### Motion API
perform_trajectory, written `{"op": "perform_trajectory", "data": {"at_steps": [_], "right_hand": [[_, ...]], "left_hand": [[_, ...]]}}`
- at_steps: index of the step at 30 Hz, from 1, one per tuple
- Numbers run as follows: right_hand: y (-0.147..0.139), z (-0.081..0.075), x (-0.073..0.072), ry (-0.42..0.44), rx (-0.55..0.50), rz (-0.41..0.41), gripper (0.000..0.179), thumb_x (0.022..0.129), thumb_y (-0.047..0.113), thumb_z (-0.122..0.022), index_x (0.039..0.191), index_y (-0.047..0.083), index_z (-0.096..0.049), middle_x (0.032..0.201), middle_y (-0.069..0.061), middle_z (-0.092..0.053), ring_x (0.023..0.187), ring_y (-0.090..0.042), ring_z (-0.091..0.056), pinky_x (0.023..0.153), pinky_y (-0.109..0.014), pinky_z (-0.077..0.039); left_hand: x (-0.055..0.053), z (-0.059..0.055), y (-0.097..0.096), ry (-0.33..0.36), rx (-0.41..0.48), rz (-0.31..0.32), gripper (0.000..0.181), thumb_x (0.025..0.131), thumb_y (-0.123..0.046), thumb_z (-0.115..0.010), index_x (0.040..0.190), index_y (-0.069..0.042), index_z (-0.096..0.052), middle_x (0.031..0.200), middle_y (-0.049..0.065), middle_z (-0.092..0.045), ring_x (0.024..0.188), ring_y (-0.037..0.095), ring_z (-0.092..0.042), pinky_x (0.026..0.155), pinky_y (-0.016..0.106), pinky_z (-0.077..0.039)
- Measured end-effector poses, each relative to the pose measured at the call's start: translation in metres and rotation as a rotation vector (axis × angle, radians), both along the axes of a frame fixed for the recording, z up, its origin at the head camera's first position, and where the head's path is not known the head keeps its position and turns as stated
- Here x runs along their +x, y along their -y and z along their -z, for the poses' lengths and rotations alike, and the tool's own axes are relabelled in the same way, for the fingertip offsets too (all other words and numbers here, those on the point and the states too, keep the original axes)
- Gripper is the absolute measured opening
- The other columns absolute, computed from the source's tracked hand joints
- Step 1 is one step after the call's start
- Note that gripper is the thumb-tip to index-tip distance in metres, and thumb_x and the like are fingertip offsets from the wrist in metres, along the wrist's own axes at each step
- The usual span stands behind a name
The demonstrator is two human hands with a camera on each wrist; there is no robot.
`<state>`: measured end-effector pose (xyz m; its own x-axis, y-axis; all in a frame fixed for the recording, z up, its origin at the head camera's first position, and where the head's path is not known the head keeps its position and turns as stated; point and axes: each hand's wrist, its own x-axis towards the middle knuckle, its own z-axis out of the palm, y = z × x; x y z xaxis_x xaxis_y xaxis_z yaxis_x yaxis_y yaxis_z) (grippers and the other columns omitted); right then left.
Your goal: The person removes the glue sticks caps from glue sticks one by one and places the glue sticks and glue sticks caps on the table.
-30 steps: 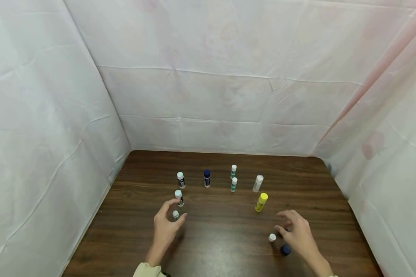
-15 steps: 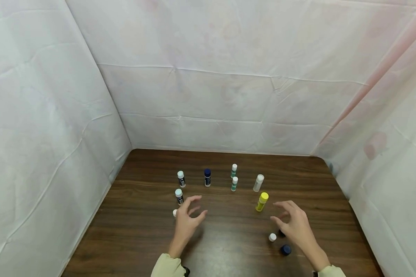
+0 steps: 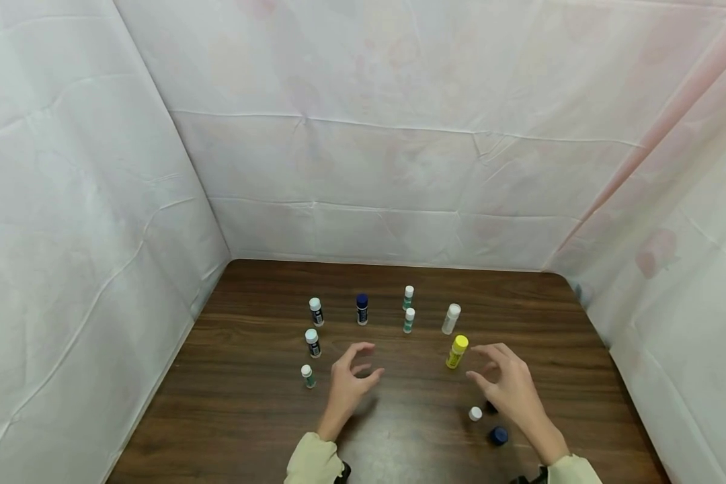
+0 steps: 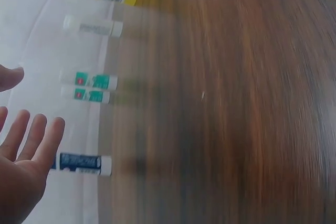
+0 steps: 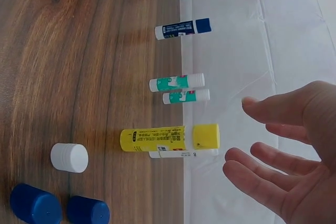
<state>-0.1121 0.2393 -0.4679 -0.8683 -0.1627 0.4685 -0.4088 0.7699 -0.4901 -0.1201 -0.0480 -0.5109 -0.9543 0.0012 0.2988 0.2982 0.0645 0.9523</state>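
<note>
My left hand hovers over the middle of the table, its fingers and thumb apart with nothing between them. To its left stand a small green-and-white glue stick and two dark blue glue sticks with pale caps, the nearer and the farther. My right hand, also holding nothing, has its fingertips just right of an upright yellow glue stick. Below that hand are a short white cap and two short dark blue caps, one plain to see, the other partly hidden by the hand.
Farther back stand a blue-capped glue stick, two green-and-white glue sticks and a white glue stick. Pale cloth hangs behind and along both sides of the brown wooden table.
My left hand has moved right from beside the small green-and-white glue stick toward the table's middle. My right hand has shifted slightly up and left, nearer the yellow glue stick.
</note>
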Motion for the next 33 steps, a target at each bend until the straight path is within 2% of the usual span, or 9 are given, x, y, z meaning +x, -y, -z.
{"op": "perform_trajectory", "data": {"at_steps": [4, 10, 12, 16, 19, 22, 27, 30, 33], "right_hand": [[0.001, -0.001, -0.002, 0.018, -0.007, 0.002, 0.045, 0.063, 0.003, -0.086, 0.104, 0.009, -0.067, 0.097, -0.004, -0.061, 0.071, -0.017, -0.062, 0.061, -0.035, -0.054], [0.005, -0.002, -0.006, 0.017, -0.008, 0.018, 0.045, 0.063, 0.001, -0.086, 0.103, 0.007, -0.067, 0.099, -0.008, -0.061, 0.073, -0.022, -0.063, 0.060, -0.036, -0.053], [0.006, -0.003, -0.008, 0.022, -0.009, 0.019, 0.045, 0.064, 0.001, -0.086, 0.104, 0.006, -0.067, 0.100, -0.009, -0.061, 0.073, -0.022, -0.064, 0.061, -0.038, -0.054], [0.009, -0.005, -0.011, 0.032, -0.014, 0.015, 0.044, 0.066, 0.004, -0.085, 0.106, 0.004, -0.067, 0.103, -0.011, -0.061, 0.071, -0.020, -0.064, 0.062, -0.042, -0.054], [0.011, -0.005, -0.013, 0.038, -0.012, 0.016, 0.044, 0.066, 0.005, -0.085, 0.106, 0.004, -0.067, 0.103, -0.011, -0.061, 0.071, -0.019, -0.064, 0.063, -0.042, -0.054], [0.011, -0.004, -0.015, 0.050, -0.010, 0.024, 0.044, 0.067, 0.005, -0.085, 0.106, 0.004, -0.067, 0.104, -0.011, -0.060, 0.072, -0.019, -0.064, 0.062, -0.041, -0.054], [0.011, -0.002, -0.017, 0.076, -0.013, 0.029, 0.043, 0.068, 0.003, -0.084, 0.107, 0.004, -0.067, 0.106, -0.012, -0.059, 0.074, -0.020, -0.063, 0.063, -0.041, -0.054], [0.011, 0.000, -0.019, 0.088, -0.013, 0.031, 0.043, 0.068, 0.003, -0.083, 0.107, 0.005, -0.067, 0.106, -0.012, -0.059, 0.073, -0.020, -0.063, 0.063, -0.040, -0.054], [0.012, 0.001, -0.022, 0.100, -0.014, 0.032, 0.042, 0.069, 0.003, -0.083, 0.107, 0.005, -0.067, 0.106, -0.012, -0.059, 0.074, -0.021, -0.064, 0.062, -0.039, -0.053]], "left_hand": [[-0.005, 0.003, -0.012, 0.040, 0.004, 0.034, 0.041, 0.074, 0.007, -0.074, 0.112, -0.002, -0.060, 0.112, 0.016, -0.061, 0.107, 0.036, -0.057, 0.085, 0.053, -0.049], [-0.014, 0.011, -0.028, 0.073, 0.031, 0.081, 0.040, 0.076, 0.005, -0.074, 0.112, -0.001, -0.060, 0.113, 0.016, -0.061, 0.107, 0.037, -0.056, 0.085, 0.055, -0.048], [-0.018, 0.016, -0.033, 0.072, 0.043, 0.096, 0.040, 0.076, 0.005, -0.074, 0.112, -0.001, -0.060, 0.113, 0.017, -0.061, 0.107, 0.040, -0.055, 0.085, 0.057, -0.048], [-0.029, 0.036, -0.044, 0.045, 0.033, 0.091, 0.040, 0.074, 0.005, -0.076, 0.111, -0.003, -0.061, 0.111, 0.018, -0.063, 0.105, 0.044, -0.055, 0.082, 0.056, -0.050], [-0.036, 0.049, -0.053, 0.037, 0.012, 0.085, 0.041, 0.073, 0.001, -0.078, 0.111, -0.004, -0.061, 0.110, 0.018, -0.063, 0.104, 0.043, -0.057, 0.081, 0.051, -0.052], [-0.040, 0.055, -0.060, 0.041, 0.013, 0.099, 0.043, 0.073, -0.002, -0.079, 0.112, -0.002, -0.060, 0.112, 0.021, -0.062, 0.105, 0.040, -0.057, 0.081, 0.048, -0.053], [-0.041, 0.051, -0.071, 0.058, 0.038, 0.124, 0.042, 0.074, -0.001, -0.078, 0.112, -0.002, -0.060, 0.111, 0.022, -0.061, 0.104, 0.042, -0.056, 0.080, 0.055, -0.050], [-0.039, 0.040, -0.076, 0.061, 0.034, 0.146, 0.040, 0.075, 0.000, -0.077, 0.112, -0.003, -0.061, 0.110, 0.019, -0.062, 0.104, 0.043, -0.056, 0.080, 0.058, -0.049], [-0.036, 0.027, -0.079, 0.052, 0.006, 0.162, 0.039, 0.076, 0.000, -0.076, 0.112, -0.002, -0.061, 0.109, 0.018, -0.063, 0.103, 0.040, -0.058, 0.080, 0.056, -0.050]]}}
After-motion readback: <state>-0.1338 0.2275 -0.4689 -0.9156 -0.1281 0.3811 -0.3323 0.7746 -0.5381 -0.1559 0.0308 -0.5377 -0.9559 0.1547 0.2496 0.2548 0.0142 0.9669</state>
